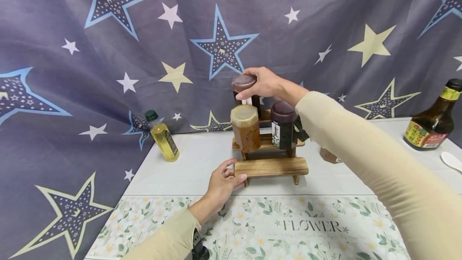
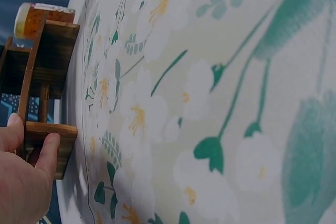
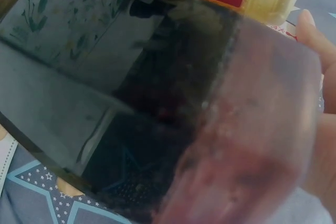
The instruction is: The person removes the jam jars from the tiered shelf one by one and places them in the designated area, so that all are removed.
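Note:
A three-tier wooden rack (image 1: 271, 167) stands on the table. My left hand (image 1: 221, 183) grips the left end of its lowest step; in the left wrist view, the fingers (image 2: 48, 156) are at that end. My right hand (image 1: 265, 84) holds a dark jar (image 1: 239, 87) by its lid at the top tier, thumb in front. On the middle tier are an amber jar (image 1: 245, 131) with a pale lid, at left, and a dark purple-lidded jar (image 1: 283, 125), at right, below my right forearm. A dark jar (image 3: 131, 103) fills much of the right wrist view, partly hiding the hand.
An oil bottle (image 1: 164, 137) with a green cap stands left of the rack. Partly hidden under the right sleeve is another jar (image 1: 329, 155). A brown sauce bottle (image 1: 431, 121) and a white spoon (image 1: 451, 160) are far right. A star-patterned cloth (image 1: 202, 23) hangs behind.

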A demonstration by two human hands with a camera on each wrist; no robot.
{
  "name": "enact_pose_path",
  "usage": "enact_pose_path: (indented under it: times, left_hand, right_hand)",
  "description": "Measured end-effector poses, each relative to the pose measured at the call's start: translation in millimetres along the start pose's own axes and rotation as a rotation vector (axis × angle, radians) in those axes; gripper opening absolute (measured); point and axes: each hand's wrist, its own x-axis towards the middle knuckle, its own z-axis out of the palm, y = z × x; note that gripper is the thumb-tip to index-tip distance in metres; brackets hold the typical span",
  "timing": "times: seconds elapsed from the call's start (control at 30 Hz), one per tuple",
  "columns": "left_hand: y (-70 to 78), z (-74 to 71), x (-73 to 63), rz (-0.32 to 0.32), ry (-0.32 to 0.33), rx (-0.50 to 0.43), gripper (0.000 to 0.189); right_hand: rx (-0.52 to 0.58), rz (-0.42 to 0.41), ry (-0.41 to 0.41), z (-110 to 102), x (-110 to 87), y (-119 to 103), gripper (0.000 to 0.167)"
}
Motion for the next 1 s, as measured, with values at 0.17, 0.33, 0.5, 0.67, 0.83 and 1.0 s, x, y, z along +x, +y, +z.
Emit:
enact_pose_path:
  times: [0.17,0.33,0.5,0.67,0.83,1.0]
  left_hand:
    - [0.1,-0.7,-0.3,0.005,-0.006,-0.009,0.061]
    - [0.1,-1.4,-1.8,0.006,-0.013,-0.012,0.061]
    - [0.4,-2.5,-2.1,0.007,-0.017,-0.010,0.062]
    - [0.2,-3.2,-1.9,0.007,-0.008,-0.013,0.062]
    - [0.0,-4.2,-1.6,0.007,-0.012,-0.014,0.060]
    - [-1.4,-5.0,-2.4,0.002,-0.016,-0.011,0.061]
  right_hand:
    - [-0.018,-0.011,-0.001,-0.5,2.8,-0.1,0.059]
    - [-0.030,-0.024,0.025,-3.5,1.9,1.7,0.058]
    - [-0.065,-0.056,0.097,-15.5,-0.8,-0.4,0.048]
    - [-0.079,-0.083,0.137,-31.2,-6.5,-7.1,0.053]
    - [-0.093,-0.081,0.176,-44.9,-16.5,-11.3,0.063]
    - [-0.105,-0.055,0.204,-57.3,-26.7,-9.4,0.070]
